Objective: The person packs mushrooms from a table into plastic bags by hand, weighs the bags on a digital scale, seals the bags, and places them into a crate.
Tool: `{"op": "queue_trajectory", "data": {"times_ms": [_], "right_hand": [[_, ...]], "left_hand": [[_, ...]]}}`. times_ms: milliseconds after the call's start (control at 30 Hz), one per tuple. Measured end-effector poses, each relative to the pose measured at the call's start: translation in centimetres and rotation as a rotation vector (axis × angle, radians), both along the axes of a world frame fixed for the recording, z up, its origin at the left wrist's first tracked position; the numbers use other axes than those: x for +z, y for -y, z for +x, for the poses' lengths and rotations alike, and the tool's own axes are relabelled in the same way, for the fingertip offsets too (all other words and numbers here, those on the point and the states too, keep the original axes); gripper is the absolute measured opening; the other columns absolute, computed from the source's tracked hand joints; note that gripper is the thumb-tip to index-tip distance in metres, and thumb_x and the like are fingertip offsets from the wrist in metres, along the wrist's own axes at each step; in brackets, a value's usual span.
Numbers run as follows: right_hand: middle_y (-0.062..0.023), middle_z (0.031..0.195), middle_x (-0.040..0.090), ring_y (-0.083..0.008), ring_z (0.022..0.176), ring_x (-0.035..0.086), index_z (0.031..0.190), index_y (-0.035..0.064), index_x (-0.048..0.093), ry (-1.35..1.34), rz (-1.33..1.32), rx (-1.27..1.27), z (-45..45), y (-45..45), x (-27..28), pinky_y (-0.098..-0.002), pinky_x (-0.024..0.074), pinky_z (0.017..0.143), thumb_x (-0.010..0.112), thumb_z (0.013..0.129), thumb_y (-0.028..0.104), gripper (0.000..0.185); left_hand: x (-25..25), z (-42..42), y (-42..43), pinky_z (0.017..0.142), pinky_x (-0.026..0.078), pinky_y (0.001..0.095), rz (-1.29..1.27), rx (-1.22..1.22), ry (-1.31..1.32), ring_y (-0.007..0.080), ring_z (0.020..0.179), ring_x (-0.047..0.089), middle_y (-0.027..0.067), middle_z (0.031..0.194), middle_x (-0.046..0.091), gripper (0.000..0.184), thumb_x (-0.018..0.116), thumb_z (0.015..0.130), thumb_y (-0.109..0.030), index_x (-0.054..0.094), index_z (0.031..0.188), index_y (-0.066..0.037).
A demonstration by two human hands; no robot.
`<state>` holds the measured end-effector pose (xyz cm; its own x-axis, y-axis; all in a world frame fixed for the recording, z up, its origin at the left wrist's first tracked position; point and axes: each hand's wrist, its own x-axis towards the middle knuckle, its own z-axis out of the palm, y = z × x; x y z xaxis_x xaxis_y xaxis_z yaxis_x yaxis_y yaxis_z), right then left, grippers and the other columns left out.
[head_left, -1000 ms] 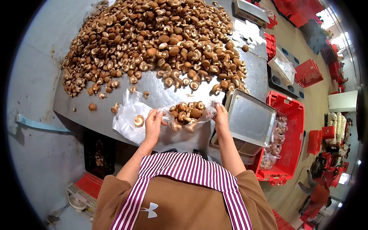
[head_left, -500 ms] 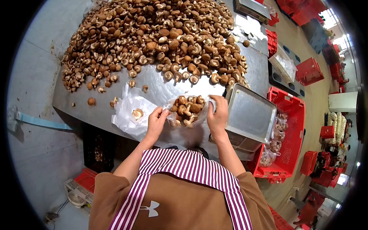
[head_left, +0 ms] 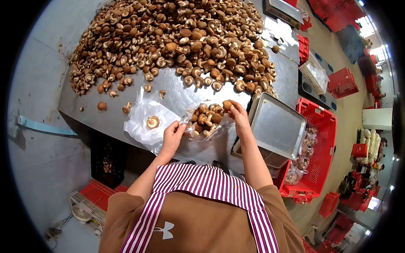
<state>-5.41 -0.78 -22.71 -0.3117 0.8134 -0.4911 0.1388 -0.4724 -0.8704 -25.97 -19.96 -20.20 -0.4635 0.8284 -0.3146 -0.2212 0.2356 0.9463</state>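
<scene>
The clear bag [head_left: 197, 134], part-filled with mushrooms, lies on the metal table [head_left: 168, 90]. At its eight o'clock the left hand [head_left: 172, 137] pinches the plastic; at two, the right hand [head_left: 239, 117] appears to grip one mushroom [head_left: 227, 105] between thumb and finger. The step looks like adjusting the bag's contents — the next move calls for a steady, open mouth. Outward: white plastic [head_left: 136, 122] at nine, tray [head_left: 278, 126] at three — mushroom pile [head_left: 177, 46] at eleven.

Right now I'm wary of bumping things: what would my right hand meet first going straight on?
Past the mushroom it appears to hold, your right hand would probably meet the near edge of the big pile, though depth is hard to judge.
</scene>
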Motion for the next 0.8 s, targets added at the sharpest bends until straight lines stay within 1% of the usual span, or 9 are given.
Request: {"op": "queue_trajectory", "data": {"times_ms": [167,233,300,367,400,500,567,700,800], "right_hand": [[-0.0088,0.127,0.059,-0.0194,0.114,0.057,0.141,0.0093,0.048,-0.212,-0.096,0.039,-0.4,-0.6,0.1,-0.0314,0.0462,0.091,0.047,0.101,0.03,0.045],[-0.0132,0.144,0.044,-0.0245,0.126,0.05,0.149,0.0081,0.033,-0.317,-0.057,-0.151,-1.5,-0.9,1.6,-0.0344,0.0457,0.095,0.047,0.101,0.039,0.059],[-0.0185,0.15,0.034,-0.0325,0.134,0.041,0.151,0.0044,0.026,0.237,0.347,0.09,-1.8,-0.6,4.1,-0.0437,0.0368,0.107,0.058,0.093,0.043,0.077],[-0.0226,0.15,0.032,-0.0382,0.137,0.035,0.15,0.0023,0.027,0.629,0.737,0.264,-0.8,-0.5,1.3,-0.0472,0.031,0.112,0.068,0.084,0.044,0.088],[-0.0222,0.148,0.036,-0.0383,0.134,0.039,0.149,0.0025,0.027,0.819,0.756,0.32,-0.8,0.2,1.0,-0.046,0.0349,0.109,0.07,0.084,0.04,0.087],[-0.0222,0.137,0.047,-0.0376,0.124,0.048,0.143,0.0009,0.037,0.835,0.732,0.373,-0.1,1.6,-0.1,-0.047,0.0393,0.104,0.07,0.083,0.033,0.076],[-0.0195,0.12,0.058,-0.0371,0.112,0.054,0.13,0.0017,0.053,0.781,0.704,0.324,0.0,2.1,-0.3,-0.0473,0.0432,0.097,0.069,0.084,0.025,0.053],[-0.0158,0.104,0.061,-0.0354,0.103,0.056,0.111,0.0053,0.065,0.824,0.772,0.309,0.4,2.1,-0.7,-0.0453,0.0456,0.089,0.066,0.085,0.018,0.029],[-0.016,0.104,0.06,-0.0354,0.1,0.057,0.111,0.0047,0.064,0.738,0.917,0.218,-0.6,0.6,-0.1,-0.0449,0.0458,0.087,0.067,0.085,0.019,0.03]], "left_hand": [[0.4,-0.4,0.0,0.065,0.045,0.0228,-0.004,-0.035,-0.033,0.0051,0.071,0.052,-0.0013,0.078,0.059,0.022,0.058,0.097,-0.019,0.062,0.087,0.0],[-0.4,-0.6,0.3,0.069,0.049,0.0239,-0.023,-0.089,-0.08,0.0066,0.075,0.057,0.0008,0.083,0.063,0.022,0.058,0.098,-0.021,0.063,0.09,-0.001],[-0.7,-0.6,0.0,0.069,0.048,0.024,-0.047,-0.088,-0.071,0.0066,0.075,0.057,0.0008,0.083,0.063,0.022,0.058,0.098,-0.02,0.063,0.09,-0.001],[-0.3,-0.5,-0.3,0.069,0.048,0.024,-0.057,-0.097,-0.073,0.0065,0.076,0.056,0.0009,0.082,0.063,0.022,0.057,0.098,-0.02,0.063,0.09,-0.001],[-0.1,-0.3,-0.4,0.07,0.047,0.0239,-0.068,-0.097,-0.073,0.0064,0.076,0.056,0.001,0.082,0.063,0.022,0.057,0.098,-0.02,0.063,0.089,-0.001],[0.4,-0.2,-1.0,0.061,0.04,0.0224,0.0,-0.05,-0.12,0.0038,0.068,0.047,-0.0019,0.072,0.057,0.024,0.058,0.097,-0.019,0.062,0.085,0.001],[0.7,-0.2,-1.1,0.062,0.041,0.0222,0.022,-0.019,-0.112,0.0038,0.069,0.048,-0.0018,0.074,0.058,0.023,0.058,0.097,-0.019,0.063,0.085,0.001],[1.4,0.3,-0.8,0.065,0.042,0.0215,0.003,0.009,-0.077,0.0036,0.072,0.05,-0.0015,0.078,0.06,0.022,0.058,0.097,-0.018,0.064,0.089,0.001],[0.6,0.5,-0.1,0.07,0.046,0.0236,-0.055,-0.041,-0.075,0.006,0.076,0.055,0.0006,0.085,0.064,0.022,0.057,0.098,-0.021,0.064,0.093,-0.001]]}}
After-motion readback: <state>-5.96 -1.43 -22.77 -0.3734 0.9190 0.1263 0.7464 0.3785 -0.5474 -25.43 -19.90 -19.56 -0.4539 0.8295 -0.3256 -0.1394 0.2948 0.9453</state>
